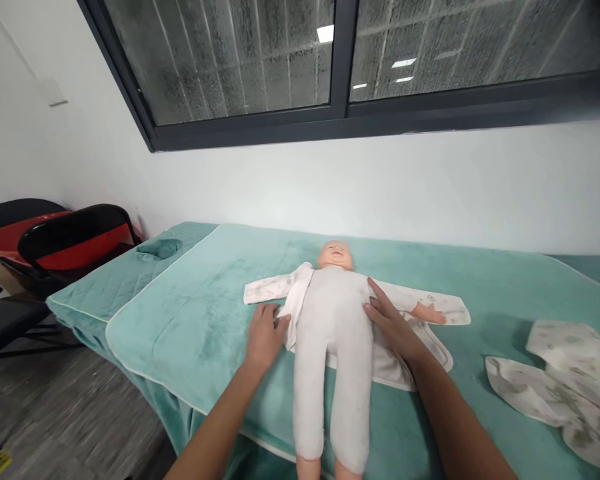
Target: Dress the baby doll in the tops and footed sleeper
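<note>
A baby doll [337, 255] lies on its back with its head toward the wall, its body and legs in white padded cloth [336, 300]. Under it a white printed baby shirt [405, 293] is spread, its front undone and sleeves stretched to both sides. The doll's orange hand [429, 313] shows over the right sleeve; its other hand is not visible. My left hand [266, 339] touches the shirt's front panel beside the doll's torso, thumb and fingers apart. Against the torso's other side rests my right hand [393, 323], index finger stretched out and fingers spread.
A green plush cover [195, 320] drapes the table, with a face hole [159, 249] at its left end. Crumpled printed baby clothes [570, 393] lie at the right. Black and red chairs [80, 243] stand left; behind are a white wall and a dark-framed window [250, 127].
</note>
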`<state>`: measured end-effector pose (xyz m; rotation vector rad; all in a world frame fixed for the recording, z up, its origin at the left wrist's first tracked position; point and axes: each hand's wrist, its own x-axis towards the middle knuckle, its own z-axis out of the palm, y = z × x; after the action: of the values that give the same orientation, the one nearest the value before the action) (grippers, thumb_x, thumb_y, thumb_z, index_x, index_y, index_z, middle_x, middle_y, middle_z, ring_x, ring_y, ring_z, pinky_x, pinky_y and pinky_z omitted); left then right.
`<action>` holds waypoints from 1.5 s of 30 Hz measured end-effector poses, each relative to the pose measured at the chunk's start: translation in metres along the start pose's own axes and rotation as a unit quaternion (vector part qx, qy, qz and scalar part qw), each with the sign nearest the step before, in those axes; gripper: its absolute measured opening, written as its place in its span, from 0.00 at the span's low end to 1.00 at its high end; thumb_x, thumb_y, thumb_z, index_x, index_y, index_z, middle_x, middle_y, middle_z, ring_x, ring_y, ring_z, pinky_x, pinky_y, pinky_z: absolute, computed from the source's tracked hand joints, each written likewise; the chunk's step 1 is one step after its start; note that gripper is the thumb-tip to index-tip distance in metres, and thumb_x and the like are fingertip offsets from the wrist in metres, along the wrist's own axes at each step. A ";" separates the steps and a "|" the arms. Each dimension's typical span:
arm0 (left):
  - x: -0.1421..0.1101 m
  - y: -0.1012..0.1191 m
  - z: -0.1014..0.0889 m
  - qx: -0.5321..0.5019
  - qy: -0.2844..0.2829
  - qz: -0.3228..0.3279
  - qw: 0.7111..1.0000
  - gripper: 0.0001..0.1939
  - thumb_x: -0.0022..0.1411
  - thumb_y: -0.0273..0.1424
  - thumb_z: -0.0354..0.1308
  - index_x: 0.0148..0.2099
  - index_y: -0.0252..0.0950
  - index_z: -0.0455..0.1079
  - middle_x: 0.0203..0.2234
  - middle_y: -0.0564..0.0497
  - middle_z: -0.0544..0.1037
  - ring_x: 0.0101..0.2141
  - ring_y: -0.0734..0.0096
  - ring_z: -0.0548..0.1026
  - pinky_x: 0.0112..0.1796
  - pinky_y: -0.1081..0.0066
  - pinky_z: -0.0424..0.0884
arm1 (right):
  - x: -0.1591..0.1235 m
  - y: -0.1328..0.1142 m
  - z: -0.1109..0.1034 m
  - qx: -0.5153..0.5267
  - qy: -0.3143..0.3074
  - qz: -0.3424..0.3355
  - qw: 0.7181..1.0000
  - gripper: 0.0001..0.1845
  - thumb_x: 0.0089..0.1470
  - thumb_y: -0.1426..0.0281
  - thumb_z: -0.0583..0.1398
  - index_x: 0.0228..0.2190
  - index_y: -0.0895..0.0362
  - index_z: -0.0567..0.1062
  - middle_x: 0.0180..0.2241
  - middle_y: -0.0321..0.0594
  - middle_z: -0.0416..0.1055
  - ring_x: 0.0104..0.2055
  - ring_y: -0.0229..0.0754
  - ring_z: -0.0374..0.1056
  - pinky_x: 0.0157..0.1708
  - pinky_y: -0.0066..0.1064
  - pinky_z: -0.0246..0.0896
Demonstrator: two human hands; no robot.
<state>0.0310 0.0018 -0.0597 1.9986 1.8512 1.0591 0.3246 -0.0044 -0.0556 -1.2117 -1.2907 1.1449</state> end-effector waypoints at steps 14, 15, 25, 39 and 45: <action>-0.032 0.105 -0.036 -0.261 -0.128 0.136 0.947 0.05 0.63 0.26 0.50 0.35 0.39 0.66 0.54 0.47 0.73 0.54 0.63 0.70 0.53 0.61 0.68 | -0.005 -0.008 0.003 -0.019 0.051 0.001 0.999 0.44 0.52 0.50 0.60 0.65 0.51 0.54 0.32 0.32 0.68 0.34 0.38 0.65 0.36 0.28 0.63; -0.040 0.111 -0.035 -0.237 -0.151 0.188 0.941 0.08 0.63 0.24 0.49 0.36 0.39 0.67 0.55 0.47 0.72 0.55 0.64 0.70 0.54 0.61 0.68 | -0.005 -0.007 0.004 -0.021 0.052 -0.002 0.998 0.44 0.52 0.50 0.59 0.65 0.52 0.54 0.30 0.32 0.68 0.32 0.38 0.64 0.35 0.29 0.62; -0.066 0.085 -0.025 -0.121 -0.009 0.260 0.958 0.13 0.65 0.24 0.49 0.51 0.40 0.66 0.53 0.42 0.71 0.54 0.61 0.69 0.53 0.55 0.69 | -0.008 -0.017 0.014 -0.289 0.227 -0.117 0.923 0.21 0.59 0.54 0.51 0.38 0.56 0.76 0.36 0.43 0.75 0.38 0.47 0.68 0.40 0.37 0.60; -0.081 0.044 -0.008 -0.076 0.023 0.160 0.984 0.07 0.68 0.26 0.48 0.44 0.39 0.66 0.36 0.49 0.73 0.38 0.65 0.72 0.41 0.62 0.72 | 0.069 -0.098 0.126 -0.592 -0.012 -0.065 0.803 0.13 0.56 0.70 0.56 0.43 0.60 0.73 0.40 0.55 0.73 0.40 0.50 0.70 0.35 0.35 0.59; -0.085 0.028 -0.016 -0.087 0.011 0.225 0.970 0.08 0.67 0.24 0.49 0.45 0.39 0.65 0.36 0.49 0.73 0.37 0.68 0.72 0.38 0.67 0.72 | 0.071 -0.091 0.092 -0.532 0.072 -0.041 0.843 0.16 0.60 0.66 0.48 0.39 0.57 0.74 0.37 0.50 0.75 0.37 0.48 0.69 0.33 0.33 0.56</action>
<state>0.0474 -0.0879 -0.0610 2.3590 1.2822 1.3067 0.2257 0.0611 0.0332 -1.9376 -1.9045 0.1643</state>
